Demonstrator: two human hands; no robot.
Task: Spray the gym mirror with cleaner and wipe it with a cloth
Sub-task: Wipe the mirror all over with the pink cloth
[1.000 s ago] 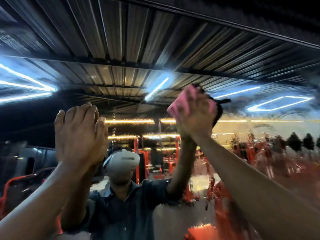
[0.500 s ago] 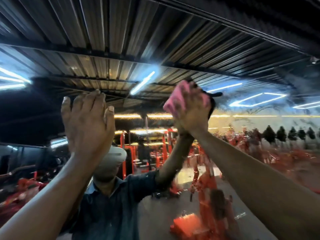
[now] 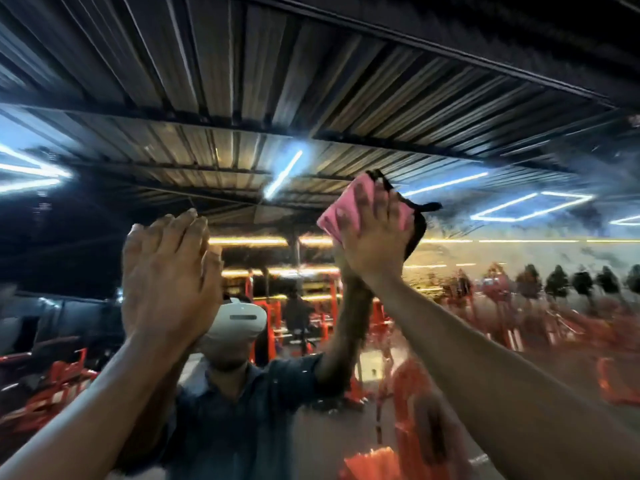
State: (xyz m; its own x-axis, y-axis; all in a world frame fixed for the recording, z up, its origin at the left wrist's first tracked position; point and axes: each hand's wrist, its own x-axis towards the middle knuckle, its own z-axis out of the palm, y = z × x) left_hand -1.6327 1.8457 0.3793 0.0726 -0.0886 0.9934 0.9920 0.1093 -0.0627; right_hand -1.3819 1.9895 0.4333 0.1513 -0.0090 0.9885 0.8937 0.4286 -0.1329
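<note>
The gym mirror (image 3: 519,258) fills the whole view and shows hazy smears on its right part. My right hand (image 3: 375,237) is raised high and presses a pink cloth (image 3: 334,214) flat against the glass, fingers spread over it; a dark edge of the cloth sticks out at the right. My left hand (image 3: 166,271) lies flat on the mirror at the left, fingers straight and together, holding nothing. No spray bottle is in sight.
The mirror reflects a person in a dark shirt (image 3: 235,420) with a white headset (image 3: 239,318), orange gym machines (image 3: 408,393), a corrugated metal ceiling (image 3: 311,98) and bright strip lights (image 3: 282,174).
My right hand with the cloth has slid slightly up and to the right on the glass. The left hand stays flat on the mirror. The view has shifted a little.
</note>
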